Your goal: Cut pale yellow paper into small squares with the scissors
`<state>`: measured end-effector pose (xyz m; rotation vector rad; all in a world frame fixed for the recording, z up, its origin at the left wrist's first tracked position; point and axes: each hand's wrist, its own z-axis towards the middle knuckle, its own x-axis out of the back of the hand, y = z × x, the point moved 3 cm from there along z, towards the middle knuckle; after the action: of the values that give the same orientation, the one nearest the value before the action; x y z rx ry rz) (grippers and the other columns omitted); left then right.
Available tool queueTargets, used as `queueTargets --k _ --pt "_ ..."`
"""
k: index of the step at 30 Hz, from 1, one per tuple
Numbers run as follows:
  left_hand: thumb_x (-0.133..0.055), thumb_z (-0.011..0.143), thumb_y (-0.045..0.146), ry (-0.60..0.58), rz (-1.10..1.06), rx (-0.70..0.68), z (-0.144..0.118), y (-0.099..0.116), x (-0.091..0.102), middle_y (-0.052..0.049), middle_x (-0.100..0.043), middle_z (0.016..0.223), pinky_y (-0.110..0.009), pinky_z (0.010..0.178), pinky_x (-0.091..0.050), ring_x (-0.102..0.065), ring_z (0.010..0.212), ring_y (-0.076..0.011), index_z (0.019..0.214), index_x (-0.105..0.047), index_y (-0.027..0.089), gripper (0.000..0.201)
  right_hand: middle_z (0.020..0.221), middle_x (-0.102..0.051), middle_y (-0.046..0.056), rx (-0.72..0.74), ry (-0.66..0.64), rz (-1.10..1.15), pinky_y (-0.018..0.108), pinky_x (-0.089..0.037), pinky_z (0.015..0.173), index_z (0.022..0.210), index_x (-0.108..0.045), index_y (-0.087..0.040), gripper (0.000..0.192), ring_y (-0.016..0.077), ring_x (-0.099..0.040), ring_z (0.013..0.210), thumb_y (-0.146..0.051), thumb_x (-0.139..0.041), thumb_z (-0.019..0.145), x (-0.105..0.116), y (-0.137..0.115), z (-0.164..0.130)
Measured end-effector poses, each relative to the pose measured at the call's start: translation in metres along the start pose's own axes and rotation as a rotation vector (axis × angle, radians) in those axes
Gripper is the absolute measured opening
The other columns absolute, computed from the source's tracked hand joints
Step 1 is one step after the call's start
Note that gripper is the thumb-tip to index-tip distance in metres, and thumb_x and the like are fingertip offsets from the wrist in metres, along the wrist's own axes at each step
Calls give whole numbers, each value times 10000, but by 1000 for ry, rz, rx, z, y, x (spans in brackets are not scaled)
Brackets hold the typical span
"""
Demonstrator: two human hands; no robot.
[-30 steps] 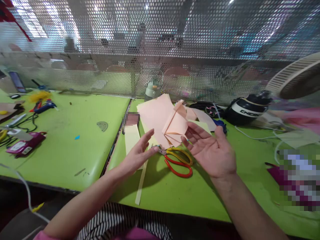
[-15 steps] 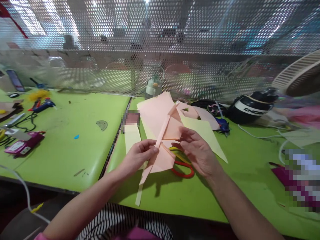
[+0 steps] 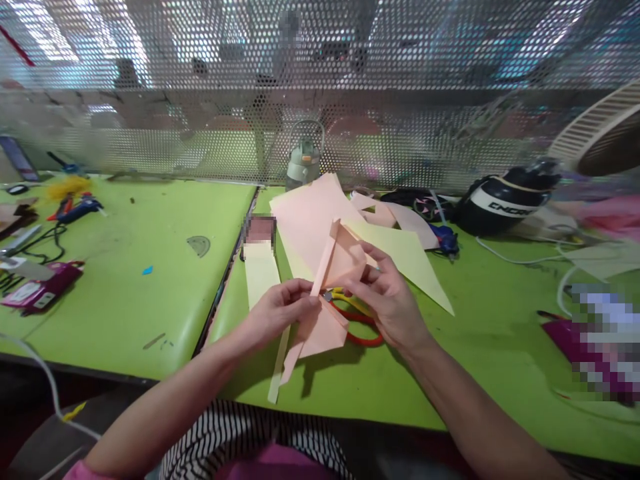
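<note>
Folded pink paper (image 3: 345, 260), centre of the frame, held above the green table (image 3: 400, 393). The left hand (image 3: 277, 310) grips its narrow folded band between thumb and fingers; the right hand (image 3: 393, 300) has thumb and fingers closed about the right edge of the upper flap, the far fingertips partly concealed by paper. Its lower part extends down and left, beside a pale yellow strip (image 3: 275, 380) whose upper end is hidden. Behind the paper, scissors (image 3: 367, 342) show red and yellow handles; most of the blades are obscured. Farther up, pink sheets (image 3: 305, 213) and a yellow sheet (image 3: 415, 260) overlap, their lower edges partly covered. Left of centre, an object (image 3: 260, 233) is pixelated beyond recognition, as is most of a purple-edged item (image 3: 570, 333) at lower right. Upper right: a black bottle (image 3: 495, 203), lettering only partly legible, and a fan (image 3: 595, 130) cut off by the frame. Across the top, shapes behind a perforated screen (image 3: 200, 100) are indistinct.
</note>
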<state>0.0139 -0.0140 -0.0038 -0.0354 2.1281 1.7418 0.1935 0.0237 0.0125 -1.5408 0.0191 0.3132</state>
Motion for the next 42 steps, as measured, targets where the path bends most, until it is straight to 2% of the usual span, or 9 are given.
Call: queueTargets --k 10,12,16,21,26,32,37,42 --pt "-723 790 326 64 -25 69 1 0 4 -1 -640 755 -237 598 -423 -552 625 -97 829 -668 192 150 770 -670 -52 -33 11 -31 293 -559 706 1242 -543 -304 548 150 -661 723 -352 -788 754 -3 -1 1" --pt "-729 785 320 100 -41 63 2 -1 7 4 -636 750 -237 602 -426 -555 633 -97 819 -663 193 147 836 -703 -5 -118 -44 -103 291 -550 667 1178 -578 -270 468 160 -660 733 -439 -758 780 -2 1 1" --pt "-740 786 333 148 -51 11 5 -4 13 7 -650 796 -232 620 -423 -567 684 -98 863 -672 199 169 885 -693 48 -293 -262 -333 294 -502 643 957 -674 -212 360 164 -623 735 -518 -735 777 -4 7 -3" --pt "-739 799 349 107 -66 -7 6 -6 16 -14 -675 837 -238 638 -433 -583 705 -103 891 -687 191 190 784 -614 2 -228 -319 -430 263 -395 601 870 -651 -202 301 131 -532 682 -485 -722 796 -8 9 -5" --pt "-738 797 330 123 -44 5 7 -7 16 -8 -633 742 -239 597 -404 -528 627 -90 819 -682 165 175 719 -539 -30 -177 -342 -431 255 -327 554 834 -624 -207 263 108 -461 619 -460 -696 822 -11 8 -5" --pt "-723 796 297 177 -60 -2 7 -4 16 -3 -631 748 -222 581 -374 -528 646 -89 800 -671 168 139 770 -618 3 -249 -349 -401 272 -412 628 926 -655 -206 234 140 -555 690 -419 -670 829 -8 7 -6" --pt "-725 795 291 178 -70 11 6 -2 15 -6 -641 747 -219 588 -378 -531 641 -87 795 -678 168 132 757 -628 -1 -242 -347 -396 267 -425 621 922 -660 -210 211 135 -564 673 -400 -670 829 -6 7 -6" --pt "-717 805 300 175 -74 16 5 -2 15 -12 -654 760 -218 602 -399 -543 643 -90 806 -690 173 129 845 -665 19 -233 -357 -377 272 -455 668 964 -667 -219 207 151 -607 752 -378 -673 831 -7 5 -7"
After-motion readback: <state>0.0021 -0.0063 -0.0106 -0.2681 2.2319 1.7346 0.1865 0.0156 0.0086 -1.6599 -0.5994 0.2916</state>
